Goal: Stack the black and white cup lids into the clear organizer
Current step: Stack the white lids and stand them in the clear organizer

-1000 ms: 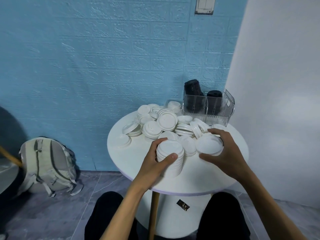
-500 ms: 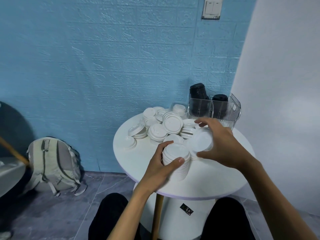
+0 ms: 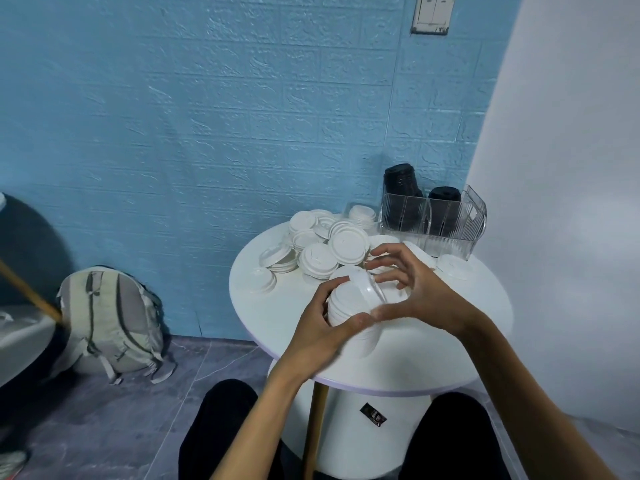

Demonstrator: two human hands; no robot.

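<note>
On the round white table point(image 3: 284, 323) the left hand point(image 3: 313, 336) curls round a short stack of white plastic cup lids point(image 3: 349, 306), thumb across its near side and fingertips on the far left rim; the right hand point(image 3: 420, 296) holds one tilted white lid point(image 3: 369, 287) at the top of that stack, its thumb meeting the stack's near right edge and its fingers spread and bent over the far rim; the picture is blurred here, so how firmly the lid is pinched I cannot tell; loose white lids point(image 3: 325, 247) lie heaped behind the hands; the clear ribbed plastic organizer point(image 3: 446, 233) stands at the table's far right, well beyond the fingers, with two stacks of black lids point(image 3: 401, 183) upright in its rear compartments.
</note>
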